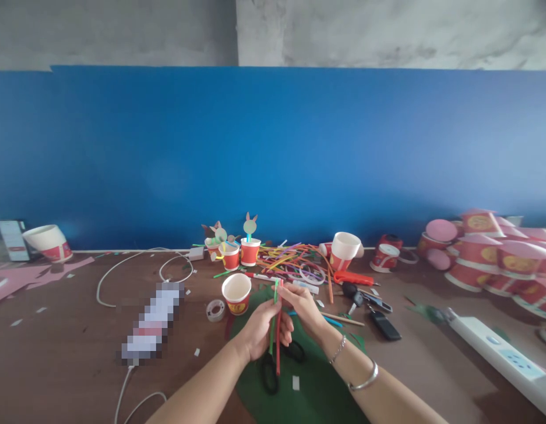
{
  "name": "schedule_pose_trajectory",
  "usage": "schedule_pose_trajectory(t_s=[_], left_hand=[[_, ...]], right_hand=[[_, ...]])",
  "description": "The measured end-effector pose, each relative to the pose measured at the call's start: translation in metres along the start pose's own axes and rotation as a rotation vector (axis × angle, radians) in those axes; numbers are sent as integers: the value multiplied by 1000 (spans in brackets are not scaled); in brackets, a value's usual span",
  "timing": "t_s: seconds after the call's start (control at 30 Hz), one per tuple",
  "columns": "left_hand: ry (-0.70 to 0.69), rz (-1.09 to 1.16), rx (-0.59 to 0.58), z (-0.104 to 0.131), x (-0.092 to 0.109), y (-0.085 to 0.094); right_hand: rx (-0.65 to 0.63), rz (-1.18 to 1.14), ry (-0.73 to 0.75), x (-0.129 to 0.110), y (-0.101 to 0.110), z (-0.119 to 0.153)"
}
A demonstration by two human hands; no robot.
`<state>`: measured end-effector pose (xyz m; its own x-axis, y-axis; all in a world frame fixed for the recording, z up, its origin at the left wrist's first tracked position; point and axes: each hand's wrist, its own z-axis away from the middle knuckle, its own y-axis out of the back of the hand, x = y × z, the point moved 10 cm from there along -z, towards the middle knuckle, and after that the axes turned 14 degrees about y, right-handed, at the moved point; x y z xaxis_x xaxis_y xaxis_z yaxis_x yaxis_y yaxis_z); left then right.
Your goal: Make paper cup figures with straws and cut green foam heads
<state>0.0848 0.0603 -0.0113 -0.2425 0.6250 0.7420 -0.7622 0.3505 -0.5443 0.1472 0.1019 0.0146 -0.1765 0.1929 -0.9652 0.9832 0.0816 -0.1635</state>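
Observation:
My left hand (260, 330) is closed round a green straw (272, 338) and a red straw (278, 347), which stand side by side and point toward me at their lower ends. The fingertips of my right hand (302, 303) pinch the upper ends of the straws. Beneath my hands lie scissors with black handles (269, 377) on a dark green sheet (317, 388); their blades are hidden. A red and white paper cup (236, 292) stands just left of my hands, with a roll of clear tape (215, 310) beside it.
Many coloured straws (295, 259) lie behind my hands. Small cups, one with a rabbit figure (250, 226), stand at the back. Keys (356, 301) and a black fob (385, 325) lie right, near a white power strip (498, 347). A cable (100, 282) curls at left.

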Motion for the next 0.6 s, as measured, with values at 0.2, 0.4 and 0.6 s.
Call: schedule_pose_trajectory(t_s=[0.2, 0.4, 0.6], left_hand=[[-21, -29, -43, -2, 0, -1], [-20, -61, -73, -5, -3, -3], [-34, -40, -32, -3, -1, -4]], right_hand=[[-66, 29, 15, -2, -3, -2], [-59, 35, -10, -4, -2, -2], [-7, -40, -64, 2, 1, 2]])
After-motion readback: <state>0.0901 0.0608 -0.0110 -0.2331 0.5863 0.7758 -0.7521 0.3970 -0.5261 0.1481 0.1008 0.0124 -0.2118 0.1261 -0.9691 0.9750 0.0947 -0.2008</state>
